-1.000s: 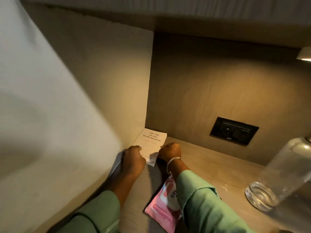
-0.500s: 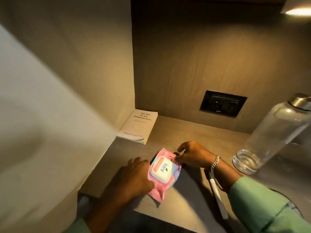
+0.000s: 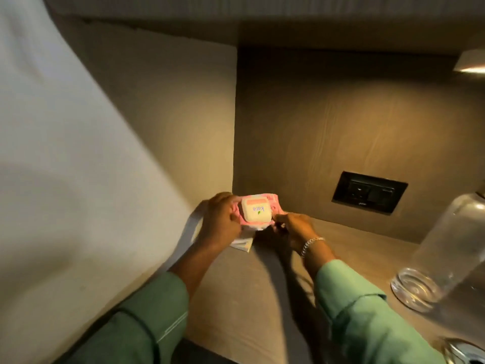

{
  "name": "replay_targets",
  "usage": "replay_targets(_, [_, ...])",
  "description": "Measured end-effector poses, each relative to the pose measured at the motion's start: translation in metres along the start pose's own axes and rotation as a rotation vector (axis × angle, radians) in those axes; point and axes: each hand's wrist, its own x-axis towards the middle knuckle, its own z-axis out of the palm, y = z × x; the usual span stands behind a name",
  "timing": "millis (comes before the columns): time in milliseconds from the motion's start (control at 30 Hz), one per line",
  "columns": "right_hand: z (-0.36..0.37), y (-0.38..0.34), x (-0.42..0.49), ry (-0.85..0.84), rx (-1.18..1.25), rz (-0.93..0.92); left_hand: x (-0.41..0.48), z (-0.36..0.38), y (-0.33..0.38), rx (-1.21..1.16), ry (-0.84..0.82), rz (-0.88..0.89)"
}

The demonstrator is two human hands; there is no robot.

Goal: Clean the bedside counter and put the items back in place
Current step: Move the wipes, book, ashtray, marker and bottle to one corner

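A pink wipes pack (image 3: 257, 212) with a white flip lid sits in the far left corner of the wooden counter (image 3: 262, 285), resting over a white book (image 3: 242, 243) of which only the near corner shows. My left hand (image 3: 221, 219) grips the pack's left side. My right hand (image 3: 294, 228), with a silver bracelet at the wrist, pinches the pack's right edge. Both green sleeves reach in from below.
A clear glass bottle (image 3: 443, 256) stands at the right of the counter. A black socket plate (image 3: 369, 192) is set in the back wall. A white mattress side (image 3: 65, 166) lines the left. A lamp (image 3: 472, 64) glows at top right. A metal object (image 3: 464, 352) shows at bottom right.
Both hands have carried the pink wipes pack from the counter's front middle to the far left corner, onto the book. One second ago the hands were on the book there.
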Motion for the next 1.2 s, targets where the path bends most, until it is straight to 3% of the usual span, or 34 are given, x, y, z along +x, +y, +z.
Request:
replay_targets(100, [0.031, 0.019, 0.022, 0.110, 0.152, 0.055, 0.003, 0.018, -0.014, 0.073, -0.228, 0.005])
replay_targets(233, [0.051, 0.033, 0.052, 0.141, 0.187, 0.020, -0.001, 0.031, -0.047, 0.296, -0.391, -0.031])
replay_targets(400, [0.029, 0.013, 0.062, 0.405, -0.638, -0.125, 0.010, 0.028, -0.056, 0.381, -0.515, -0.094])
replay_targets(500, [0.006, -0.008, 0.038, 0.422, -0.818, -0.242, 0.011, 0.030, -0.042, 0.250, -0.424, -0.093])
replay_targets(633, [-0.052, -0.024, -0.022, 0.326, -0.757, -0.365, 0.001, 0.062, 0.022, -0.058, -0.302, 0.021])
replay_targets(733, [-0.120, -0.012, -0.085, 0.389, -0.777, -0.404, -0.029, 0.096, 0.082, -0.250, -0.390, 0.108])
replay_targets(833, [-0.200, 0.005, -0.156, 0.637, -0.789, -0.429, -0.073, 0.137, 0.141, -0.389, -0.549, 0.162])
replay_targets(933, [-0.270, 0.022, -0.212, 0.882, -0.818, -0.361, -0.112, 0.172, 0.189, -0.347, -0.782, 0.124])
replay_targets(1000, [-0.304, 0.035, -0.231, 0.938, -0.873, -0.240, -0.132, 0.187, 0.211, -0.302, -0.885, 0.064])
replay_targets(1100, [-0.325, 0.049, -0.236, 0.840, -0.804, -0.012, -0.155, 0.197, 0.231, -0.287, -0.933, -0.017])
replay_targets(1200, [-0.328, 0.053, -0.231, 0.741, -0.548, 0.065, -0.165, 0.203, 0.240, -0.262, -0.897, -0.096])
